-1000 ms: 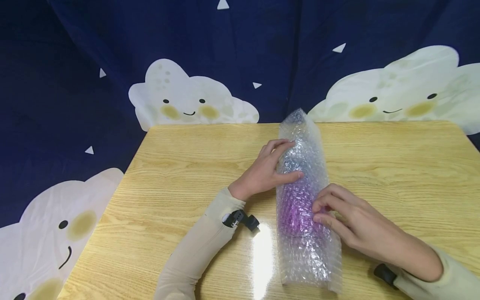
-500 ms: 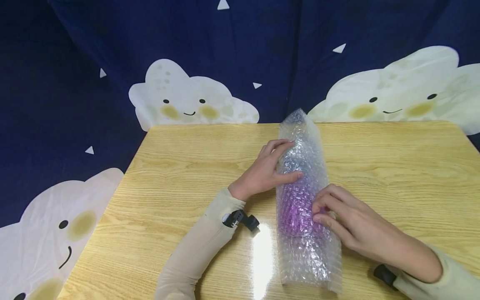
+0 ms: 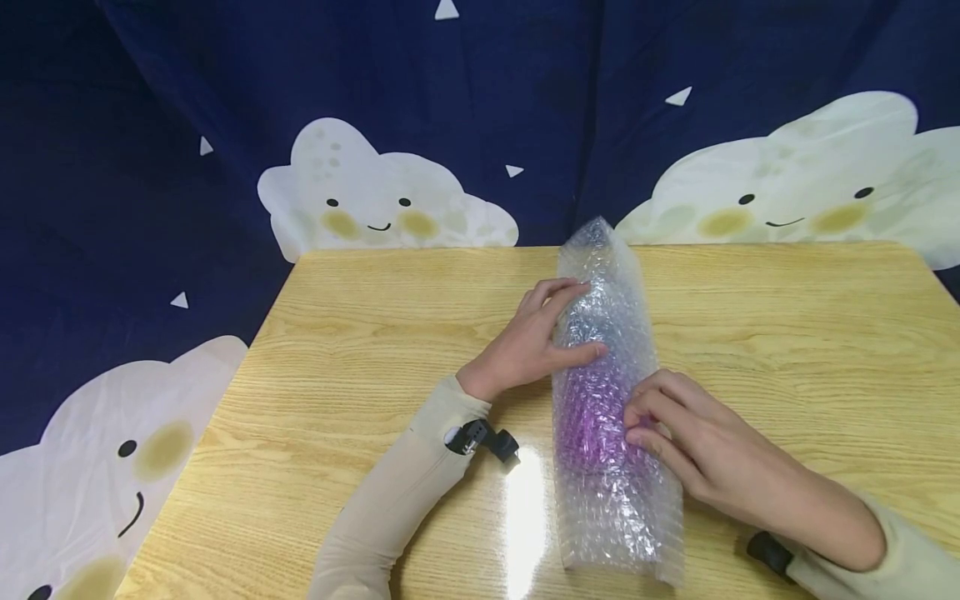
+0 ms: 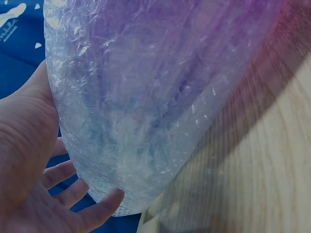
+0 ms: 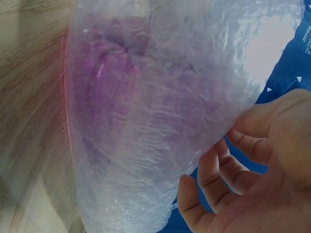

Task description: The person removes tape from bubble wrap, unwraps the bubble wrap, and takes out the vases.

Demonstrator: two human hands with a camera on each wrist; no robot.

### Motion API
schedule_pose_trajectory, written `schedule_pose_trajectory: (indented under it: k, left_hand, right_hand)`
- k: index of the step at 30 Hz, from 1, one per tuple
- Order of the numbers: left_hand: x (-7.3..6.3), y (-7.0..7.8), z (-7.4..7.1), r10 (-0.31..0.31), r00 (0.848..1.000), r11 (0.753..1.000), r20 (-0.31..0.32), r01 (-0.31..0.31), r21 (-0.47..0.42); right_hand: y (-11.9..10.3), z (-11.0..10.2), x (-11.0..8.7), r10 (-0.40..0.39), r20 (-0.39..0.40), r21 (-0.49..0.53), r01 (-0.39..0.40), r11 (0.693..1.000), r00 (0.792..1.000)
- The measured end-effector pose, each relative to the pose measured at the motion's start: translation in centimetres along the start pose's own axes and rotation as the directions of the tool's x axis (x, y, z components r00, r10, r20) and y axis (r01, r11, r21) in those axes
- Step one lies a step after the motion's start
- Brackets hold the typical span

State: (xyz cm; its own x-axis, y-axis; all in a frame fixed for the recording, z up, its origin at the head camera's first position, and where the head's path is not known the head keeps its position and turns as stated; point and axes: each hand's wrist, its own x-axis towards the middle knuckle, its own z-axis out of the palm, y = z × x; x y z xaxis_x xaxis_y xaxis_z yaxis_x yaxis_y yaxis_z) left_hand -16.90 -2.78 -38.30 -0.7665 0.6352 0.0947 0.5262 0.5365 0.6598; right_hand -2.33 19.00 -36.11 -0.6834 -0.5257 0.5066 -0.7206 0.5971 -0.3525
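A long roll of bubble wrap (image 3: pixel 600 483) lies on the wooden table, pointing away from me. Through its layers shows something purple to blue; what it is cannot be told. My left hand (image 3: pixel 528 346) rests on the far half of the wrap, thumb on top and fingers spread loosely against it. In the left wrist view, my left hand's (image 4: pixel 29 160) fingertips touch the wrap. At the roll's right side my right hand (image 3: pixel 712 442) pinches the wrap between thumb and index finger, which the right wrist view shows at the wrap's edge.
The wooden table (image 3: pixel 360 333) extends to both sides of the wrap. Behind it hangs a dark blue cloth (image 3: pixel 480 75) printed with smiling clouds. The wrap's far tip reaches past the table's back edge in the head view. Each wrist wears a small black camera.
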Motion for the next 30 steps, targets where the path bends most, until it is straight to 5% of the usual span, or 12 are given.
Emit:
schedule_pose_trajectory:
  k: [16, 30]
  left_hand:
    - [0.03, -0.1, 0.0, 0.007, 1.0, 1.0, -0.002, -0.007, 0.005]
    - [0.03, 0.0, -0.06, 0.007, 1.0, 1.0, 0.002, -0.007, 0.015]
  right_hand:
    - [-0.51, 0.02, -0.05, 0.032, -0.013, -0.088, -0.033, 0.996, 0.999]
    - [-0.83, 0.11, 0.04, -0.022, -0.089, -0.12, 0.011, 0.993, 0.996]
